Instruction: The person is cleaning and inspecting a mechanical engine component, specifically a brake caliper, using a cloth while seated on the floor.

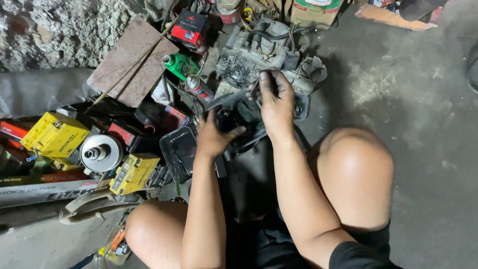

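Observation:
My left hand (213,137) grips a small black engine part (230,121) over a dark plastic tray (259,137) between my knees. My right hand (275,102) reaches forward just past it, greasy fingers pinched on a thin dark piece (255,89) at the edge of a grey, oily engine block (264,50). What that thin piece is cannot be made out. Both forearms run up from the bottom of the view.
Left of the hands lie a spray can (199,88), a green bottle (178,65), yellow boxes (55,134), a round metal filter (101,152) and a clear plastic tray (178,152). A rough stone wall (55,30) is at top left. Bare concrete floor (428,124) spreads right.

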